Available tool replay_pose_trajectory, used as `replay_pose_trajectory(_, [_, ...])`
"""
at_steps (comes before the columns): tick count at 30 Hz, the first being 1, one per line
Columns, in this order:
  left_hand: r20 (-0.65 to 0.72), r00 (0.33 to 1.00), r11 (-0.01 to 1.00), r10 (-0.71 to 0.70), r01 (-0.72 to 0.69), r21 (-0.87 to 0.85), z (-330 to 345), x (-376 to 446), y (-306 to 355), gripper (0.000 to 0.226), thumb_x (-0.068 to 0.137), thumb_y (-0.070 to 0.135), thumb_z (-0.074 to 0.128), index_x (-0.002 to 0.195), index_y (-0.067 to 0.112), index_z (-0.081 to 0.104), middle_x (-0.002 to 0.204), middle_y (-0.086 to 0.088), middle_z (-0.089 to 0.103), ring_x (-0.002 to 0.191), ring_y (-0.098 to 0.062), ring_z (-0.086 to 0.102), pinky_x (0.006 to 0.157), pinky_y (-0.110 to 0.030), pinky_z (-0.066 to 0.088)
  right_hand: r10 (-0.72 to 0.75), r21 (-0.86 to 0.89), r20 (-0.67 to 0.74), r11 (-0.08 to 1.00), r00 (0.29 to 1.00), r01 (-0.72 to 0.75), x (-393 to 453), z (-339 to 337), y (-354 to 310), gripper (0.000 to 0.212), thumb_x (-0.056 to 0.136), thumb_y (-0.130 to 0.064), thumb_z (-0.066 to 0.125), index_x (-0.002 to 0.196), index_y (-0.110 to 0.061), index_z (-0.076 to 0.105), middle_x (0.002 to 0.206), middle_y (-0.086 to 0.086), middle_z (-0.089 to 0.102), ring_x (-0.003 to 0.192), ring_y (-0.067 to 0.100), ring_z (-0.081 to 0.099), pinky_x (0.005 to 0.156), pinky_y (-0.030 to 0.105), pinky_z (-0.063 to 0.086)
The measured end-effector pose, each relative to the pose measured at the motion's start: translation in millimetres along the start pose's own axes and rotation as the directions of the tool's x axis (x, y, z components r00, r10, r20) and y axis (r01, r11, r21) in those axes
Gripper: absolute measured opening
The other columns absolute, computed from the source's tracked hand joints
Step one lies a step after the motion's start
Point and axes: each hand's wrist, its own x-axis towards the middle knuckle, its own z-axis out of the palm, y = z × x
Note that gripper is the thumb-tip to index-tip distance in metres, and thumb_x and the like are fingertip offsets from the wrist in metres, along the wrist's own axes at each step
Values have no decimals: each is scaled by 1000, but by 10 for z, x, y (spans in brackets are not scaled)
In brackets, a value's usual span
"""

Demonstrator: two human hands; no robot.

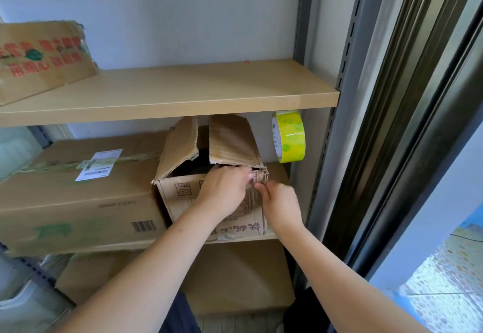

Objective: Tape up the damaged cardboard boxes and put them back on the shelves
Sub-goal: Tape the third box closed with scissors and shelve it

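Here, both hands are working at the torn front-right corner of the worn brown cardboard box [209, 197] sitting on the middle wooden shelf [277, 236]. Left hand [222, 191] is gripping its top edge; right hand [281, 202] is pinching the corner. Yellow-green tape roll [290, 136] is showing behind, under the upper wooden shelf [183, 89].

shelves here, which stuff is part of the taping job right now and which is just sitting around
In the job:
- torn open box, middle shelf
- left hand and right hand at its frayed right corner
- yellow-green tape roll beside it

Just lying about:
- large labelled box
- red-printed box on the upper shelf
- box on the lowest level
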Motion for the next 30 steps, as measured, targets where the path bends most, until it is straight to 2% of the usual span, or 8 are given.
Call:
replay_pose_trajectory(5, [-5, 998, 995, 67, -67, -77, 49, -7, -44, 30, 104, 35, 41, 118, 23, 64, 101, -1, 72, 93, -25, 67, 74, -35, 49, 10, 133, 64, 991, 998, -18, -79, 31, 116, 30, 99, -44, 50, 81, -20, 55, 65, -14, 53, 58, 2, 51, 46, 15, 34])
replay_pose_trajectory(9, [6, 994, 994, 109, -108, -33, 86, -26, -124, 35, 100, 32, 52, 132, 22, 57, 111, -5, 71, 100, -27, 66, 83, -38, 53, 8, 23, 59, 1000, 998, -10, -35, 45, 122, 45, 100, -42, 50, 61, -25, 37, 56, -10, 43, 49, 5, 40, 42, 19, 22])
replay_pose_trajectory(12, [59, 988, 990, 140, -138, -28, 34, -7, -177, 45, 98, 34, 55, 143, 28, 48, 114, -1, 69, 102, -24, 66, 82, -38, 53, -8, 21, 58, 1000, 998, 7, -10, 30, 134, 45, 98, -47, 50, 59, -29, 36, 55, -13, 44, 48, 2, 42, 40, 18, 25])
replay_pose_trajectory(16, [218, 976, 991, 22, -50, 126, -122, 22, -469, 64, 87, 62, 59, 144, 35, 45, 128, 5, 65, 112, -19, 62, 90, -39, 50, 38, 71, 256, 996, 966, -58, -12, 72, 262, 25, 92, -52, 58, 78, -32, 52, 69, -19, 54, 62, -4, 53, 45, 9, 32])
replay_pose_trajectory(19, [331, 934, 987, -134, 97, 126, -201, -32, -764, 73, 75, 76, 63, 133, 33, 54, 115, 6, 68, 97, -17, 65, 79, -35, 57, 75, -20, 410, 997, 909, -73, -48, 132, 423, 26, 92, -51, 60, 95, -25, 62, 75, -18, 55, 67, -3, 54, 50, 12, 34])
replay_pose_trajectory(22, [275, 951, 984, -140, 103, 143, -185, -96, -865, 68, 72, 79, 63, 117, 29, 57, 99, 9, 69, 82, -12, 64, 65, -34, 57, 90, -157, 424, 987, 901, -24, -38, 171, 427, 32, 95, -51, 53, 90, -22, 62, 75, -9, 57, 65, 4, 55, 51, 18, 36])
replay_pose_trajectory(25, [180, 977, 984, -116, 89, 154, -153, -131, -842, 55, 73, 78, 62, 100, 31, 55, 74, 17, 57, 64, -2, 53, 46, -25, 41, 89, -290, 374, 957, 923, 26, -26, 195, 348, 36, 100, -50, 44, 84, -21, 57, 75, -4, 58, 62, 9, 53, 50, 25, 37])
replay_pose_trajectory(30, [156, 983, 990, -99, 81, 117, -120, -183, -790, 64, 76, 79, 56, 119, 31, 61, 94, 8, 71, 77, -12, 64, 64, -34, 58, 111, -340, 351, 940, 930, 16, -80, 179, 348, 39, 101, -51, 38, 89, -22, 61, 73, -8, 57, 61, 6, 54, 47, 22, 34])
